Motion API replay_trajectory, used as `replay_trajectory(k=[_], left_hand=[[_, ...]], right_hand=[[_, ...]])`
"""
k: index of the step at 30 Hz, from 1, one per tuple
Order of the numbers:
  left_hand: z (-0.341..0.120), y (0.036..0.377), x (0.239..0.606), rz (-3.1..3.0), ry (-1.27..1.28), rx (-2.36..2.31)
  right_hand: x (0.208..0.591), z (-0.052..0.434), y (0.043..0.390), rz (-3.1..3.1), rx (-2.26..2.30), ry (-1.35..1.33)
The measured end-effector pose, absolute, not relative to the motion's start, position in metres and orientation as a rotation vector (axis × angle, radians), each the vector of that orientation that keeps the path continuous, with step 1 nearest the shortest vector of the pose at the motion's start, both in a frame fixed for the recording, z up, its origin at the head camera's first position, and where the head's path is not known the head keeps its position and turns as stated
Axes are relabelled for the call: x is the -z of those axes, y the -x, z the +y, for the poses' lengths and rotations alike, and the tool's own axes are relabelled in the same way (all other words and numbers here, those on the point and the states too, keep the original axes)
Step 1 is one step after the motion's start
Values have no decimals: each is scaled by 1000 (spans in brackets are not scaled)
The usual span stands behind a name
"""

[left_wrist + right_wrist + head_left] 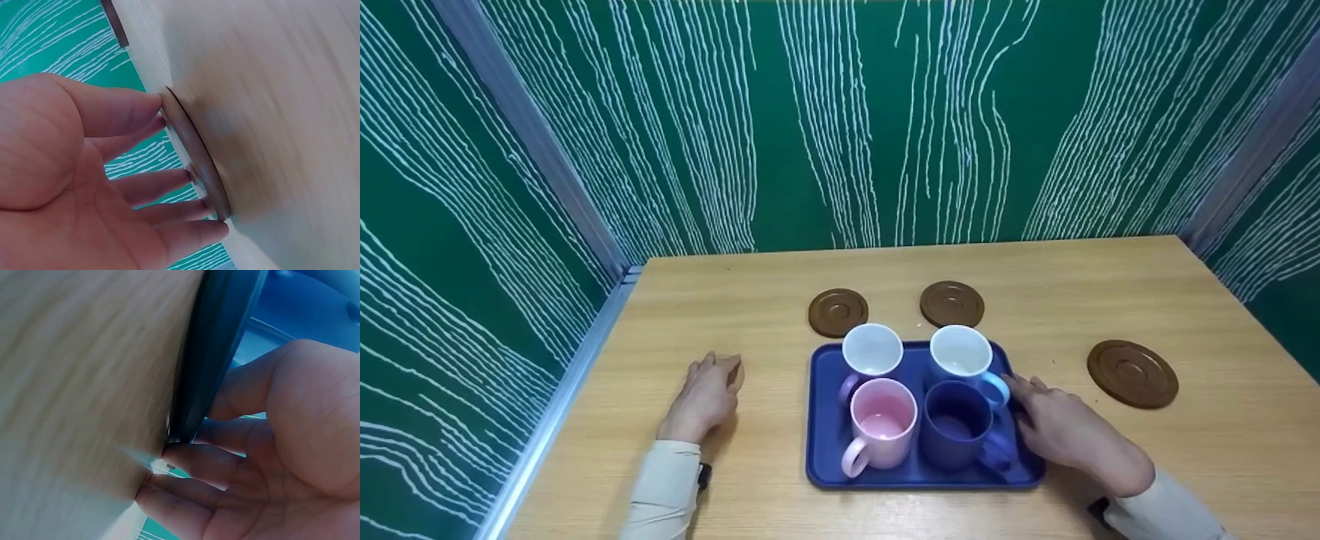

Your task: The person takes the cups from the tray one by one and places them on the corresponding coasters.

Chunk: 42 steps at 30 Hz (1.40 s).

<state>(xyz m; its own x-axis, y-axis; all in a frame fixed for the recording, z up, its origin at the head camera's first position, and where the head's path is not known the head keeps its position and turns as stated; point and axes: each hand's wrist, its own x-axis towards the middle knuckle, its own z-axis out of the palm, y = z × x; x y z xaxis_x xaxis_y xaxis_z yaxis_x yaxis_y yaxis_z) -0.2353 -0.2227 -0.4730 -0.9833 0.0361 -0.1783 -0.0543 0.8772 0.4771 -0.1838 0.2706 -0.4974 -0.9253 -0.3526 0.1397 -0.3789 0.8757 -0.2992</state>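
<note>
On the left of the table my left hand (703, 397) holds a round brown coaster (197, 149) by its edge. The thumb sits at one end of the rim and the fingers at the other, with the disc flat against or just off the wood. My right hand (1061, 427) is at the right edge of a blue tray (825, 435). Its thumb and index finger pinch the rim, while other fingertips touch the table. Four-sided and flat, the tray bears a pink mug (877, 442), a dark blue mug (952, 442), a purple-handled mug (873, 352) and a light-blue-handled mug (960, 352).
Behind the tray lie two brown coasters, one at left (838, 313) and one at right (952, 304). Another coaster (1132, 373) lies right of my right hand. Green panels with white lines (885, 112) enclose the wooden table (735, 300) at the back and sides.
</note>
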Motion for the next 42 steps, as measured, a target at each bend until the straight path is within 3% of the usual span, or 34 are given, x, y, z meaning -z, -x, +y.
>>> replay_trajectory(k=[12, 42], left_hand=[[-210, 240, 469, 2831, -4, -748], [-185, 302, 469, 2843, -22, -780]], right_hand=[[497, 272, 184, -2989, -500, -570], [497, 271, 183, -2978, -542, -569]])
